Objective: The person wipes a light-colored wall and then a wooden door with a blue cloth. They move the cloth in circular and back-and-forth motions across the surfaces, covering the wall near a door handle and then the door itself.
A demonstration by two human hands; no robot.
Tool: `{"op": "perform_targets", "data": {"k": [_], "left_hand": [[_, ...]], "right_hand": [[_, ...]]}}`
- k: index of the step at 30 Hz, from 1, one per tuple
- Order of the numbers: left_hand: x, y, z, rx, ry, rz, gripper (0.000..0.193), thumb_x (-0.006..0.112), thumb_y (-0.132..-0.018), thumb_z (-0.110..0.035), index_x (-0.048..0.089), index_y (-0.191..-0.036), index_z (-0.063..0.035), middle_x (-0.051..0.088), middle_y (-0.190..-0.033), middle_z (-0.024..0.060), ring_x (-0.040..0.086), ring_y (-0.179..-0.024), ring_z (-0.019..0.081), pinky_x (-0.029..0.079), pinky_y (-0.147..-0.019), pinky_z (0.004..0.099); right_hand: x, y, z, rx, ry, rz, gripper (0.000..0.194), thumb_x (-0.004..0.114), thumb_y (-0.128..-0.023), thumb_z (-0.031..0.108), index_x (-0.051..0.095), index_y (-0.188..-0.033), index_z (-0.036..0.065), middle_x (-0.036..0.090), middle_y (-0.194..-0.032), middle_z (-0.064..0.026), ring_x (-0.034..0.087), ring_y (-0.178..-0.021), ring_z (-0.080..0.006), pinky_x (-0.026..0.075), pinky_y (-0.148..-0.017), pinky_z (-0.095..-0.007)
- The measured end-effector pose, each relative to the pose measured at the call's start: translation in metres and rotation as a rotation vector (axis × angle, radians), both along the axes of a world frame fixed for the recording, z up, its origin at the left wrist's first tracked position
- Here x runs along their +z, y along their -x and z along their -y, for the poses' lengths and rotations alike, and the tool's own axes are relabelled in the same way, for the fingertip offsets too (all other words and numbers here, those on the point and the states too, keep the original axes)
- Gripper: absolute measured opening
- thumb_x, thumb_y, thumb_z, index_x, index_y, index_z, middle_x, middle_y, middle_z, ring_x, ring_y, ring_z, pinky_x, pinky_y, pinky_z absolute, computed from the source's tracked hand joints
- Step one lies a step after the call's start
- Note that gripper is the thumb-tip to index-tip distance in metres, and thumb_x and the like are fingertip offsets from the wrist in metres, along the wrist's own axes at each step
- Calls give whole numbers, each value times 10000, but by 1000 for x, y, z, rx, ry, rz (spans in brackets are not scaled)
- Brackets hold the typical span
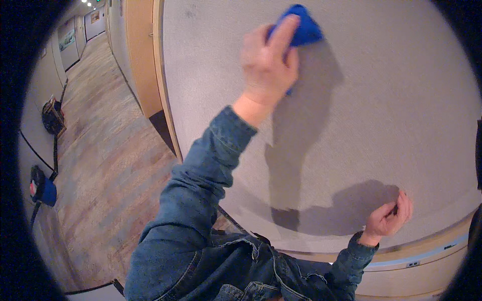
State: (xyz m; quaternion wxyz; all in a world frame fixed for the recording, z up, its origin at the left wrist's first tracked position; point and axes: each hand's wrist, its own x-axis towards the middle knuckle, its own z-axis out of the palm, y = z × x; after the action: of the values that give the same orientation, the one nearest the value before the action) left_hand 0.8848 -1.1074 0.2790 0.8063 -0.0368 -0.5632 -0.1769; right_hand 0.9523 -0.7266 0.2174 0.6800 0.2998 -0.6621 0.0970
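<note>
My left hand (269,64) is raised at the upper middle of the view, its fingers shut on a bunched blue cloth (307,28) held against the light grey textured wall (395,113). A small blue bit of cloth also shows below the palm, by the wrist. Lower down at the right, my right hand (389,218) is close to the same wall, fingers loosely curled and apart, with nothing visible in it. Whether it touches the wall I cannot tell. Both arms wear denim sleeves and cast shadows on the wall.
A wooden door (141,56) and its frame adjoin the wall on the left. The wood-look hallway floor (101,150) runs away past it. Along the far side are a blue bucket (49,192) and a dark basket-like object (53,116). A wooden ledge (421,242) with a socket lies lower right.
</note>
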Motion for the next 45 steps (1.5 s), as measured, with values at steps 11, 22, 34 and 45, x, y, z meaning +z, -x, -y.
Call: {"op": "perform_targets", "data": {"k": [11, 22, 34, 45], "left_hand": [[-27, 39, 248, 430, -237, 156, 477, 611, -820, -214, 504, -1285, -193, 614, -1052, 123, 565, -945, 334, 455, -801, 456], [-38, 44, 213, 104, -610, 88, 423, 620, -813, -264, 554, -1170, -49, 622, -1063, 183, 590, -961, 358, 446, -853, 442], [-71, -54, -123, -323, -60, 120, 493, 679, -648, -138, 602, -1130, -65, 559, -1007, 154, 528, -865, 317, 436, -760, 408], [-99, -77, -208, -506, 80, 214, 544, 675, -571, -69, 630, -1111, -117, 580, -988, 134, 558, -782, 284, 467, -662, 372]], "right_hand": [[-1, 2, -3, -151, 75, -116, 172, 507, -857, -64, 532, -1018, -9, 598, -996, -160, 562, -931, -301, 472, -864, -421], [-1, 1, 7, -127, 25, -104, 163, 510, -820, -76, 551, -958, 0, 610, -933, -140, 546, -864, -284, 480, -807, -415], [1, -9, 24, 174, -21, -4, 256, 497, -709, -121, 609, -868, 44, 624, -831, -66, 536, -789, -251, 430, -732, -348], [-6, -3, 24, 360, 33, 59, 294, 490, -718, -110, 557, -961, 42, 569, -881, -114, 505, -799, -262, 413, -715, -370]]}}
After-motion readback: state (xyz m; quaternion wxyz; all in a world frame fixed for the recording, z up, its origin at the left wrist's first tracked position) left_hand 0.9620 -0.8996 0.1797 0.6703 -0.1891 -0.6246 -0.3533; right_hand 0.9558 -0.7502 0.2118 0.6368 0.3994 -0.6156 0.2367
